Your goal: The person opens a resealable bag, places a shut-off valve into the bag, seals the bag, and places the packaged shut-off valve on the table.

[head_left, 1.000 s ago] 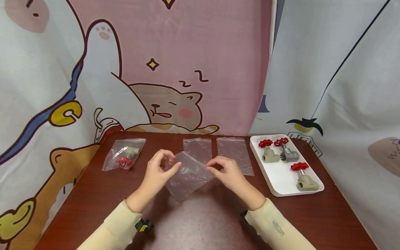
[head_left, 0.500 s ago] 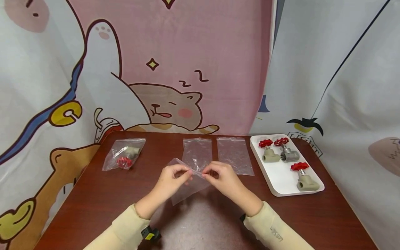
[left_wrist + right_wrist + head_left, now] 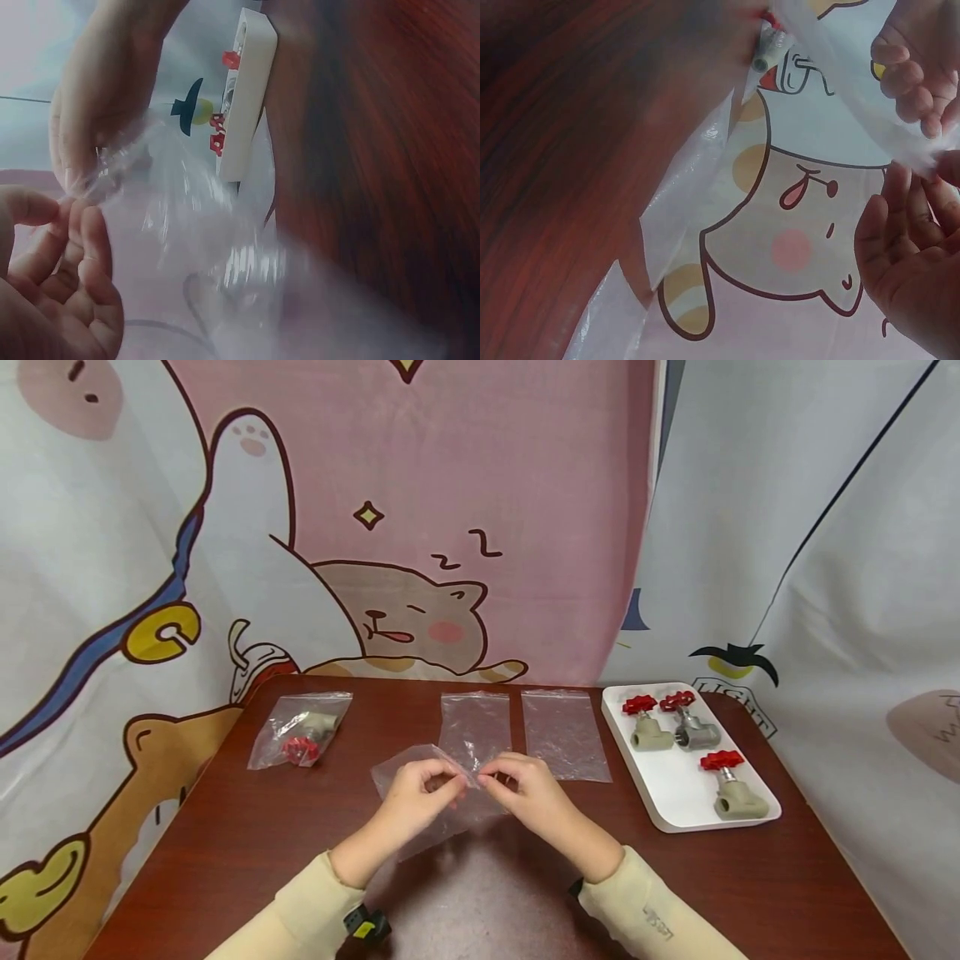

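A clear zip bag (image 3: 405, 768) is held above the table between both hands. My left hand (image 3: 416, 802) pinches its upper edge between thumb and fingers. Close beside it, my right hand (image 3: 536, 793) pinches the same edge, the two sets of fingertips almost touching. In the left wrist view the bag (image 3: 247, 262) hangs creased from the fingers of the left hand (image 3: 60, 277). The right wrist view catches the right hand (image 3: 915, 255) at the bag's edge. Whether the bag's mouth is parted I cannot tell.
Two flat clear bags (image 3: 476, 722) (image 3: 566, 735) lie behind the hands. At the left, another bag (image 3: 273, 735) contains a valve with a red handwheel (image 3: 300, 749). A white tray (image 3: 675, 797) at the right carries three red-handled valves (image 3: 738, 797). A printed curtain (image 3: 555, 527) hangs behind the table.
The left hand has moved right to the right hand, and now pinches the bag's edge. The bag has gone from spread flat to gathered at the fingertips. Tray and other bags stay put.
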Motion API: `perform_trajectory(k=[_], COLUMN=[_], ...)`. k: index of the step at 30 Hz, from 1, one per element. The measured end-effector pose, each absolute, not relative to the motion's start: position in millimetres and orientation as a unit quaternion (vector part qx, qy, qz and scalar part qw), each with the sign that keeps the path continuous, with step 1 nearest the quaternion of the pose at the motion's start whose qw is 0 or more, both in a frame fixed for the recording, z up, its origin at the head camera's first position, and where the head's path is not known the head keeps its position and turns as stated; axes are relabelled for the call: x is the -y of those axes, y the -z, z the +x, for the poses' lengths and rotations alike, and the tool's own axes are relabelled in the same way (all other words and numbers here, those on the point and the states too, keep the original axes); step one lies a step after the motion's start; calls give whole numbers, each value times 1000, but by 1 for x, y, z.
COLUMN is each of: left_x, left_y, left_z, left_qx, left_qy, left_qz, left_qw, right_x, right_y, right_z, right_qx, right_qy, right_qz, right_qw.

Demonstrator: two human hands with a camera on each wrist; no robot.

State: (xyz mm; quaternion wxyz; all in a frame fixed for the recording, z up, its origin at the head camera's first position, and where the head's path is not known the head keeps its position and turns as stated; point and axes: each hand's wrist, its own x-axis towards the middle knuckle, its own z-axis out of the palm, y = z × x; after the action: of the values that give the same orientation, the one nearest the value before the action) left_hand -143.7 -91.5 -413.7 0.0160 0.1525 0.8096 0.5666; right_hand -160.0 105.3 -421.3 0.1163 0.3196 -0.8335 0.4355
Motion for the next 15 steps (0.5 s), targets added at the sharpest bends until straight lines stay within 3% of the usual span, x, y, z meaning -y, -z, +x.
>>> perform_trajectory(k=[15], left_x=[91], left_y=[413], left_z=[-143], left_qx=[-818], left_qy=[-551], left_qz=[163], left_qw=[27], right_x=[-101], right_y=[421], right_z=[-158], right_qx=[838], right_qy=[-429], right_qz=[313], right_qw=[124])
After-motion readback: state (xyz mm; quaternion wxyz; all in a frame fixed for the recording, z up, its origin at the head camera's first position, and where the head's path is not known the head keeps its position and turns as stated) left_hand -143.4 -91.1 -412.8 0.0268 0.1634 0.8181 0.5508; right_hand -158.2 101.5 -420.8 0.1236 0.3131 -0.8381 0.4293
